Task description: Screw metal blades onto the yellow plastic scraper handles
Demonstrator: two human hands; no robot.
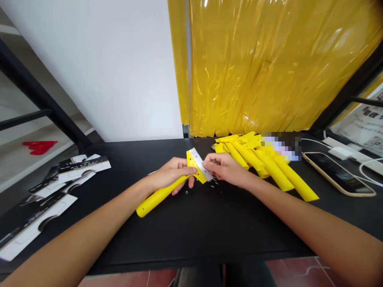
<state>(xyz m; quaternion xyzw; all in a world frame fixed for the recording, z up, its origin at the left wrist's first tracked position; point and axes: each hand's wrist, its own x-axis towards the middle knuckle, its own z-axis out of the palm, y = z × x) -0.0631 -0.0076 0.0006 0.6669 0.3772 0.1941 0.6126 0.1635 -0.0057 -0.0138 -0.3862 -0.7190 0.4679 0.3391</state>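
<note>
My left hand (175, 173) is wrapped round a yellow scraper (158, 199), whose handle points down and left. Its flared head has small holes along it. Against that head lies a silver metal plate (200, 165), tilted, with holes in it. My left thumb presses near the plate's lower edge. The fingers of my right hand (223, 167) are closed at the plate's right edge, pinching it; whether they also hold a small screw is hidden. Several small screws (213, 185) lie on the black table just below my right hand, and a small nut (187, 192) lies nearer me.
Several yellow scraper handles (269, 167) are heaped at the right. A phone (338, 173) and white cables (366, 167) lie beyond them. Printed cardboard sleeves (38, 223) are stacked at the left. A yellow plastic curtain (254, 71) hangs behind the black table (179, 235).
</note>
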